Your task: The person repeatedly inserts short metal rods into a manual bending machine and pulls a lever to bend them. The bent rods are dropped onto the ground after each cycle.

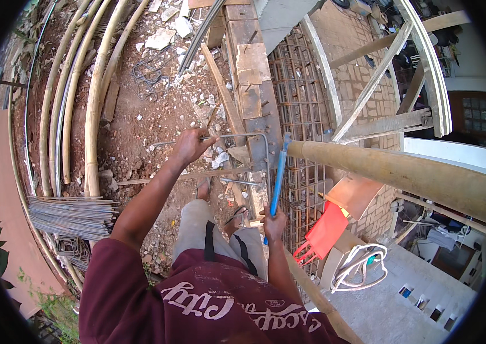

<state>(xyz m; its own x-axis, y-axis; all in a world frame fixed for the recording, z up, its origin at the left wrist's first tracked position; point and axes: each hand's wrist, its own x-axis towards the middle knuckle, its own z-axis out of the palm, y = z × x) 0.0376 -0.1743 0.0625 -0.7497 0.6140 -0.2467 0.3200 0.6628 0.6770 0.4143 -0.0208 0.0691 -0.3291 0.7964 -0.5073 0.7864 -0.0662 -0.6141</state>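
My left hand [193, 143] is closed around a thin steel rod [237, 136], which sticks out past it on both sides. On the right this rod turns a corner and runs down along a bench of dark planks [261, 109]. My right hand [275, 225] grips the lower part of a blue bar-bending lever [280, 175], a straight blue bar with a small head at its far end. The lever stands beside the bent leg of the rod; whether they touch I cannot tell. Nails or pegs [264, 103] stick up from the planks.
A long rebar cage [300, 86] lies right of the planks, with a thick bamboo pole [392, 172] across it. A red bag [326, 229] hangs near a box with a coiled white hose [360, 266]. Bamboo poles [94, 114] and a bundle of cut rods [71, 217] lie left on rubble.
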